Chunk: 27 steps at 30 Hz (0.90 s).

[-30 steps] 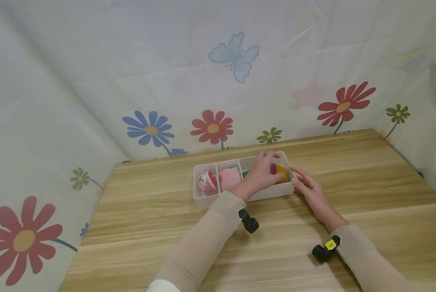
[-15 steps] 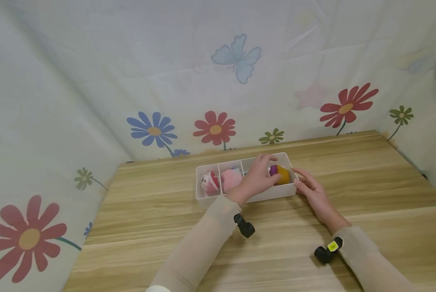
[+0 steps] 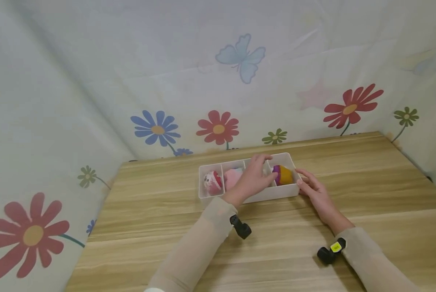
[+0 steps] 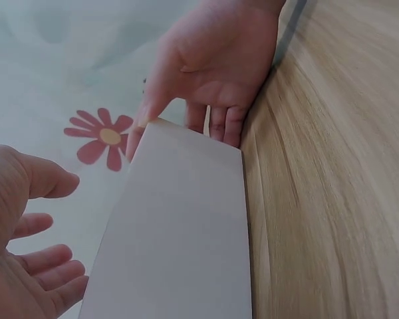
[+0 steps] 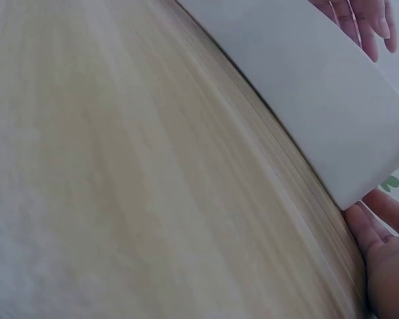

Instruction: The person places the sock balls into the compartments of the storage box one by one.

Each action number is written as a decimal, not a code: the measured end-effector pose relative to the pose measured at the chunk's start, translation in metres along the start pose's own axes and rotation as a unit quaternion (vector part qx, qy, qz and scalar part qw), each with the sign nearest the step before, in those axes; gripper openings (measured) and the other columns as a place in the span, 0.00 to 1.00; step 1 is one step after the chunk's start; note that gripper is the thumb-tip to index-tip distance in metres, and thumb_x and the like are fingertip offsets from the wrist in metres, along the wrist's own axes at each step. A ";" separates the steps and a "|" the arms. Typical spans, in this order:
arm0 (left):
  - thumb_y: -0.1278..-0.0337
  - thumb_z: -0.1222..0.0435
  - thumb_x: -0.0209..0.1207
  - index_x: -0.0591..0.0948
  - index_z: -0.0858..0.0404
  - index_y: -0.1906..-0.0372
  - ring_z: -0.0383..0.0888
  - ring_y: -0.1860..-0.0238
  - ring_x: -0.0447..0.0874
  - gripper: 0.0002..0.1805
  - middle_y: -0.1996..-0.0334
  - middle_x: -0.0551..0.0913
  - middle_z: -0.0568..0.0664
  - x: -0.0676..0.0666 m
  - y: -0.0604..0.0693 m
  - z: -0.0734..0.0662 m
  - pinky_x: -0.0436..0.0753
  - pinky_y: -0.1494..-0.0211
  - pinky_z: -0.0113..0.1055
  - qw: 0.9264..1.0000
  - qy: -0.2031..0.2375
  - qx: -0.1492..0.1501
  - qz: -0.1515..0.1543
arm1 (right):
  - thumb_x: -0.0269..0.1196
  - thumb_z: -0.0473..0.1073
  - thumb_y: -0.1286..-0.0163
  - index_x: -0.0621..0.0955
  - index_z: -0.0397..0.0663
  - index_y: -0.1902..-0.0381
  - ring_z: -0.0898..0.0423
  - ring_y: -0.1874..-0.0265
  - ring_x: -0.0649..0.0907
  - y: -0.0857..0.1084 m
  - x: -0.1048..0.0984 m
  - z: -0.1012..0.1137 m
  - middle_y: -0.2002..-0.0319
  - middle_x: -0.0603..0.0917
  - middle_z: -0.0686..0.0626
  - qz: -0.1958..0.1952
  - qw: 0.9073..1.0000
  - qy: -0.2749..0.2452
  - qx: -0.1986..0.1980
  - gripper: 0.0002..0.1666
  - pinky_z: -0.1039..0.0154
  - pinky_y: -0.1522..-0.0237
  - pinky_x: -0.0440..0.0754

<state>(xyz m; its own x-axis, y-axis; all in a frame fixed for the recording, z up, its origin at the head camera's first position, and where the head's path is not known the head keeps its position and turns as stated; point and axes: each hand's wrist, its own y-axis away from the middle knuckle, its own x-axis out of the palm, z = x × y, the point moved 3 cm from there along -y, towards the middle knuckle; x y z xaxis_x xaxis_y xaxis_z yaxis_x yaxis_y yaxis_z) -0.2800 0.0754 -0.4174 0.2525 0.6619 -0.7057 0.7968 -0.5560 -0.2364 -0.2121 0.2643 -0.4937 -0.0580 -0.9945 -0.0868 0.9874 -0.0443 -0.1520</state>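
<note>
A white box with several compartments (image 3: 273,194) stands on the table. My left hand (image 3: 252,178) hovers over its middle compartments with fingers spread, apparently holding nothing. My right hand (image 3: 314,194) holds the box's right end, thumb at the near corner and fingers along the end wall. In the right compartment lies a soft-looking purple and yellow item (image 3: 283,175). A pink soft item (image 3: 232,178) and a red-and-white patterned rounded item (image 3: 213,182) occupy compartments to the left. My left hand hides part of the middle. Both wrist views show the box's outer wall (image 4: 179,219).
The wood-grain table (image 3: 159,227) reaches back to a white curtain (image 3: 167,61) printed with flowers and a butterfly. Both wrists carry a small black camera, one of them the left wrist camera (image 3: 241,228).
My left hand has moved left, away from the purple and yellow item, which now shows fully in the right compartment. My right hand stays at the box's end.
</note>
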 end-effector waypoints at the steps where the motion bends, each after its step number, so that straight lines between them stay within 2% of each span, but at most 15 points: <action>1: 0.44 0.60 0.61 0.69 0.63 0.41 0.51 0.44 0.70 0.27 0.43 0.68 0.55 -0.001 0.000 0.001 0.71 0.41 0.39 1.000 0.001 0.000 -0.002 | 0.50 0.50 0.27 0.62 0.47 0.32 0.63 0.56 0.76 0.000 -0.001 -0.001 0.47 0.70 0.35 -0.002 1.000 0.001 0.000 0.29 0.71 0.54 0.76; 8: 0.42 0.58 0.59 0.66 0.61 0.37 0.48 0.43 0.68 0.29 0.40 0.66 0.51 -0.003 0.012 0.011 0.71 0.41 0.36 1.000 0.004 -0.028 0.011 | 0.50 0.50 0.28 0.61 0.45 0.31 0.64 0.56 0.77 0.001 -0.002 -0.007 0.49 0.72 0.36 -0.001 1.000 0.009 -0.002 0.31 0.70 0.55 0.77; 13: 0.40 0.55 0.57 0.63 0.58 0.34 0.45 0.40 0.66 0.31 0.39 0.65 0.50 -0.007 0.015 0.015 0.68 0.39 0.39 0.999 -0.013 -0.030 0.006 | 0.50 0.50 0.27 0.59 0.46 0.30 0.66 0.57 0.76 0.000 -0.008 -0.008 0.48 0.71 0.34 -0.009 1.000 0.026 -0.001 0.31 0.74 0.55 0.76; 18: 0.40 0.51 0.56 0.62 0.57 0.33 0.45 0.39 0.64 0.33 0.38 0.65 0.50 -0.014 0.017 0.021 0.68 0.38 0.45 0.999 -0.020 -0.042 -0.001 | 0.50 0.49 0.28 0.57 0.44 0.30 0.68 0.57 0.74 -0.001 -0.014 -0.006 0.45 0.70 0.30 -0.015 0.998 0.061 0.004 0.33 0.77 0.56 0.73; 22: 0.40 0.46 0.53 0.62 0.55 0.33 0.45 0.37 0.62 0.34 0.37 0.64 0.48 -0.020 0.022 0.030 0.67 0.39 0.47 0.998 -0.003 -0.060 -0.007 | 0.51 0.49 0.28 0.56 0.42 0.30 0.70 0.58 0.74 0.002 -0.017 -0.004 0.45 0.70 0.29 -0.022 0.997 0.073 0.007 0.34 0.79 0.57 0.72; 27: 0.39 0.46 0.52 0.62 0.54 0.32 0.45 0.36 0.61 0.33 0.35 0.64 0.48 -0.031 0.028 0.038 0.67 0.38 0.47 0.998 0.003 -0.057 -0.017 | 0.51 0.49 0.28 0.56 0.40 0.31 0.71 0.58 0.73 0.003 -0.023 -0.002 0.42 0.68 0.29 -0.024 0.997 0.072 0.006 0.35 0.79 0.57 0.72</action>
<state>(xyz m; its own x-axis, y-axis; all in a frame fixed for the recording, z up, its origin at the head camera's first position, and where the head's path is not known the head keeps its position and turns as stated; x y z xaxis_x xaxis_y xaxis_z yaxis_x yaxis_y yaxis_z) -0.2862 0.0202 -0.4273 0.2266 0.6824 -0.6950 0.8625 -0.4721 -0.1824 -0.2077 0.2870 -0.4939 -0.1257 -0.9671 -0.2212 0.9845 -0.0941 -0.1479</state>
